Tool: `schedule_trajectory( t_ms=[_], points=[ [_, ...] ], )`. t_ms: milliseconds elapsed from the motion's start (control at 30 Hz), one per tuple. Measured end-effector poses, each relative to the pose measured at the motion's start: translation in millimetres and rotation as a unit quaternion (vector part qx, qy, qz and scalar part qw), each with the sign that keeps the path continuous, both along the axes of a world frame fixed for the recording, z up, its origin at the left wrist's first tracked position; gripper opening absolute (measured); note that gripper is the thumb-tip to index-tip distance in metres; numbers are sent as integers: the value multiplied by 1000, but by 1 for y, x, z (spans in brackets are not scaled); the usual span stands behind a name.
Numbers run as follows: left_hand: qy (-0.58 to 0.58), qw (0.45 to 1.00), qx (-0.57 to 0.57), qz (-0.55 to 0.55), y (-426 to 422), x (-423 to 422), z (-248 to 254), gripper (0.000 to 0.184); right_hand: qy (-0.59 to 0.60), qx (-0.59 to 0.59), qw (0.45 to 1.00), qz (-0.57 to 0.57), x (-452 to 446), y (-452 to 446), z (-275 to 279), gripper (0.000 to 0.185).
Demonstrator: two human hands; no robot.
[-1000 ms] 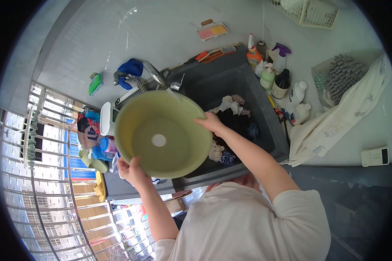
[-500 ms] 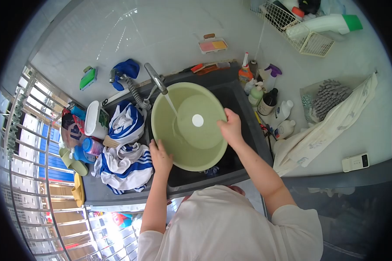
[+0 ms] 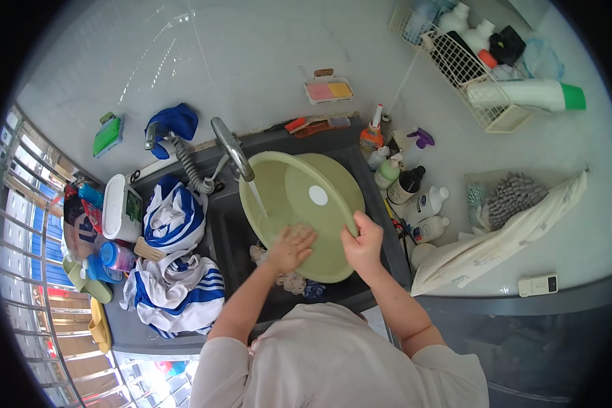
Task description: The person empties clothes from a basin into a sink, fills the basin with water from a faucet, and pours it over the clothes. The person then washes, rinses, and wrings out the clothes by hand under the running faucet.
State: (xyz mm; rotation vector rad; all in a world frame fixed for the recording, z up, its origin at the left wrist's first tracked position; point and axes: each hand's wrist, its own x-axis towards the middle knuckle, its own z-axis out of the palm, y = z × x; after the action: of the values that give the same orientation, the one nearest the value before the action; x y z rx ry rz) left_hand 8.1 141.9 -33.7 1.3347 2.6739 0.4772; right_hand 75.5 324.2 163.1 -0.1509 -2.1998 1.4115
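Well, right fingers clamp basin (left seem spread).

We looked through a single camera worn on the person's head, facing forward and steeply down over the dark sink. Its wide lens bowed the straight edges and left a black border round the picture. Nearest to us was the person's own shirt, spreading across six o'clock — seen from above. The green basin sat near the middle, farther off than the shirt yet in close view. We faced the grey wall at twelve o'clock — with metal bars toward eight and a wire basket toward one.
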Motion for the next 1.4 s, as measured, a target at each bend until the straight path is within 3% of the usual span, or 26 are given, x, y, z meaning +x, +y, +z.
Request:
schedule_trajectory(
  t_ms=[67, 200, 267, 367, 500, 533, 567, 600, 667, 733, 800, 833, 867, 900, 933, 1000, 1033, 1100, 1133, 1200, 1333, 1400],
  points=[
    [98, 990, -97, -18, -30, -31, 17, 54, -35, 8, 999, -1, 1, 13, -6, 13],
    [165, 976, -123, 72, -61, -57, 31, 58, -81, -61, 995, -2, -2, 30, -33, 8],
    [197, 966, -113, 125, -66, -57, 47, 61, -84, -249, 965, -25, -10, 43, -55, 15],
    [-110, 939, 24, 324, -69, -43, 60, 75, -141, -364, 921, -21, -9, 53, -63, 23],
    [-216, 913, -41, 344, -110, -44, 59, 71, -241, -466, 851, -28, -11, 66, -99, 28],
    [-324, 872, 15, 367, -117, -41, 81, 65, -240, -468, 850, -24, -11, 68, -110, 28],
    [-426, 815, 71, 386, -123, -37, 101, 61, -284, -508, 813, -11, -12, 68, -122, 30],
    [-422, 814, 73, 392, -128, -35, 115, 61, -328, -545, 772, 2, -13, 67, -135, 33],
    [-458, 689, 290, 481, -135, -31, 142, 47, -359, -555, 748, 59, -14, 59, -175, 34],
    [-433, 671, 363, 480, -130, -24, 174, 42, -391, -561, 721, 117, -11, 40, -189, 35],
    [-403, 650, 435, 476, -123, -10, 193, 39, -416, -219, 867, 168, -12, 10, -192, 50],
    [-368, 680, 446, 451, -119, -2, 199, 38, -415, -217, 866, 177, -15, -4, -185, 50],
    [-332, 709, 455, 425, -116, 5, 202, 37, -343, -44, 928, 137, -15, -17, -177, 56],
    [-295, 728, 444, 432, -114, 13, 201, 37, -255, 129, 954, 90, -16, -26, -171, 62],
    [-291, 727, 443, 436, -106, 23, 205, 37, -254, 127, 954, 96, -23, -32, -169, 62],
    [-210, 717, 458, 482, -91, 42, 214, 34, -39, 375, 921, 96, -53, -41, -162, 73],
    [-181, 724, 455, 486, -88, 50, 215, 32, -35, 369, 923, 101, -69, -45, -157, 73],
    [-137, 711, 476, 499, -80, 64, 209, 24, 56, 369, 882, 289, -102, -50, -147, 70],
    [-110, 719, 462, 508, -80, 70, 204, 21, 58, 363, 883, 292, -117, -54, -147, 70],
    [-81, 697, 489, 518, -75, 78, 202, 19, 135, 553, 788, 234, -138, -62, -151, 60],
    [-35, 639, 568, 518, -59, 85, 210, 11, 85, 480, 808, 332, -122, -80, -197, 61],
    [-26, 651, 553, 519, -57, 87, 201, 10, -9, 431, 833, 348, -89, -103, -200, 64]
  ],
)
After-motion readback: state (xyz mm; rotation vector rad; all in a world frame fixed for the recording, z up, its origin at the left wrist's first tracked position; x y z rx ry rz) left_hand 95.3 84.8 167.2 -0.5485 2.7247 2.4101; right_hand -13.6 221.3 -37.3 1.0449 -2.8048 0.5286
